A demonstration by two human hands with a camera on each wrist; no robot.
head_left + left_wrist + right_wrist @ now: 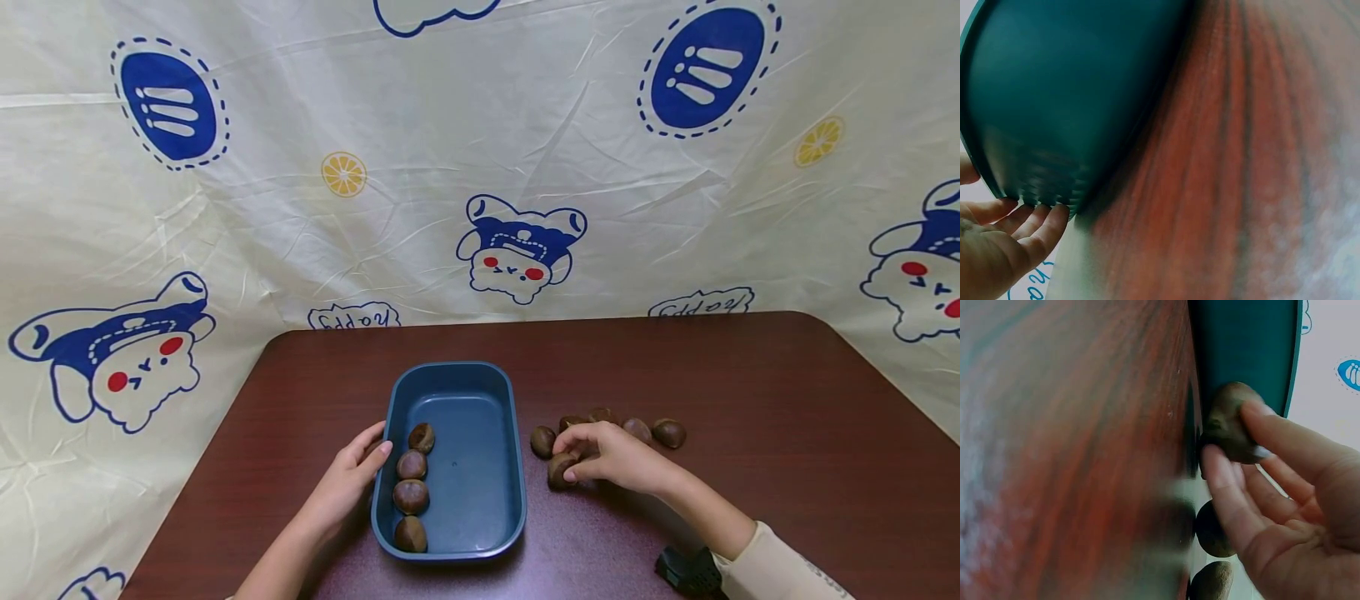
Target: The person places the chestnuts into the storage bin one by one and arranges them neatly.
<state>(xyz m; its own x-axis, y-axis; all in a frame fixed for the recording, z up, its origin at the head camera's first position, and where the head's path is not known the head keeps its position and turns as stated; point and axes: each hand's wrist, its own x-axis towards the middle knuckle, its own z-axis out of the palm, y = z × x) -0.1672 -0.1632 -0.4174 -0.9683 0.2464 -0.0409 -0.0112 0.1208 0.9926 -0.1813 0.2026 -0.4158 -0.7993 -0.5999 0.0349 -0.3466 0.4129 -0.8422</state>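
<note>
a chestnut (561,469) is pinched between the thumb and fingertips (1260,450) of the right hand (611,454), low on the dark red table (750,400), just off the right wall of the blue tray (495,533). in the right wrist view the same nut (1229,422) is seen gripped against the tray's outer wall (1241,350), with two more nuts (1213,528) lying loose beneath the palm. around the hand, from ten o'clock round to two o'clock, a loose cluster of chestnuts (667,432) is spread on the tabletop, one of them (542,441) lying between the hand and the tray.

inside the tray, four chestnuts (411,496) are lined up along the left wall, running from six o'clock up towards the middle; the right half of the tray floor is bare. the tray's left rim is touched by the left hand (352,483), its fingers straight and laid against the outer wall, nothing being clasped; in the left wrist view the fingertips (1041,219) are seen pressed to the tray's underside edge (1054,125).

a cream sleeve (772,567) is worn on the right forearm, and a black strap-mounted device (690,571) is seen at its wrist. behind the table, at twelve o'clock, a cream cloth (480,125) printed with blue cartoon figures and lemon slices is hung as a backdrop.
</note>
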